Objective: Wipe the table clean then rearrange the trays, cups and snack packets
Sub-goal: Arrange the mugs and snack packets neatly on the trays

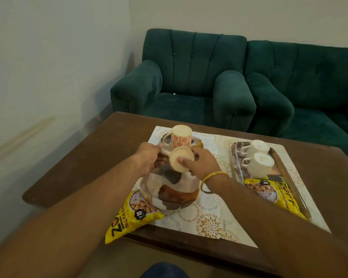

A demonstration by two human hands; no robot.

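Both hands hold a cream cup (181,159) upside down above a patterned tray (175,194) with brown leaf shapes. My left hand (150,159) grips its handle side and my right hand (201,161) clasps its body. Behind it an inverted cup with red flowers (181,137) stands at the tray's far end. A yellow snack packet (133,214) lies at the tray's near left corner. To the right, a steel tray (285,171) carries two inverted white cups (257,148) (261,165) and a second yellow snack packet (269,194).
A floral placemat (209,221) covers the middle of the brown table (88,163). Two green armchairs (189,77) stand beyond the far edge. A wall runs along the left side.
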